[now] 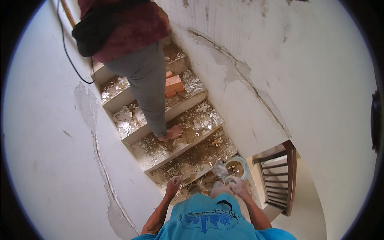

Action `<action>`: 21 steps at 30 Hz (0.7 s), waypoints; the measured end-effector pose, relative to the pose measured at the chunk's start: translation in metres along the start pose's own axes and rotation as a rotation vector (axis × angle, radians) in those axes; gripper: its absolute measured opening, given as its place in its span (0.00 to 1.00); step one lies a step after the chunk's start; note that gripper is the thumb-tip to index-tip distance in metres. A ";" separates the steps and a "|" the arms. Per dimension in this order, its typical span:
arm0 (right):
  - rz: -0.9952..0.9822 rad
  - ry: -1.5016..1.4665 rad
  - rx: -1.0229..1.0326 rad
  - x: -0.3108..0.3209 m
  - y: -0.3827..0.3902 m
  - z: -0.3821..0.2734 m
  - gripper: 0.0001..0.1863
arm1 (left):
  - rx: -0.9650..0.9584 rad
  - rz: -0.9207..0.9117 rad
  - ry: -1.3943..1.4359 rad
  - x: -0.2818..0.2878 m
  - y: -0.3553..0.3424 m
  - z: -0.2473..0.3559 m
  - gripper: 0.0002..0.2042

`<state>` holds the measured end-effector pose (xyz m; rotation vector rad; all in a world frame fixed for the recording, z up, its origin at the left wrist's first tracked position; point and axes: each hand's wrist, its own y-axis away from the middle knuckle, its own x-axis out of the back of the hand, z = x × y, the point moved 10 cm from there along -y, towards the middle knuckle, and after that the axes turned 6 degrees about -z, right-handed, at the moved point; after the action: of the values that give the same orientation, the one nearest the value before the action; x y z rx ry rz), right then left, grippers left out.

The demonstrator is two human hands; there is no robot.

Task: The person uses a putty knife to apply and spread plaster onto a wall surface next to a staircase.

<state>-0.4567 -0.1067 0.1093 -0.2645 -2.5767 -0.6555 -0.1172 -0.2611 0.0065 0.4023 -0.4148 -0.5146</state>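
My left hand (173, 186) is over the lower steps, fingers curled in, with nothing visible in it. My right hand (239, 187), dusted white, is closed at a small pale thing beside its fingertips; its kind is unclear. Just beyond that hand is a pale blue-white ring (244, 168), perhaps a bucket rim, with brownish debris visible inside it. A grey-white, blurred lump (220, 170) lies left of the ring. Below my hands, my feet are partly hidden by my blue shirt (210, 218).
Another person in grey trousers (148, 84) stands barefoot on the stairs (192, 150) ahead. Orange bricks (174, 85) and white flakes (124, 116) litter the steps. Plastered grooves run along both walls. A dark railing (290, 176) is at right; a black cable (68, 52) hangs at left.
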 end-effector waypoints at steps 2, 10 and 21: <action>-0.112 -0.071 0.096 -0.024 -0.007 -0.019 0.08 | -0.126 -0.040 0.033 -0.011 -0.004 0.056 0.17; -0.330 -0.135 0.210 -0.050 0.003 -0.103 0.08 | -0.390 -0.175 -0.028 -0.033 0.016 0.168 0.19; -0.479 -0.093 0.120 -0.065 0.014 -0.099 0.10 | -0.169 -0.175 0.164 -0.035 0.034 0.150 0.14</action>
<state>-0.3573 -0.1478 0.1606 0.3831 -2.7756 -0.6560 -0.2027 -0.2541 0.1386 0.3163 -0.1766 -0.6769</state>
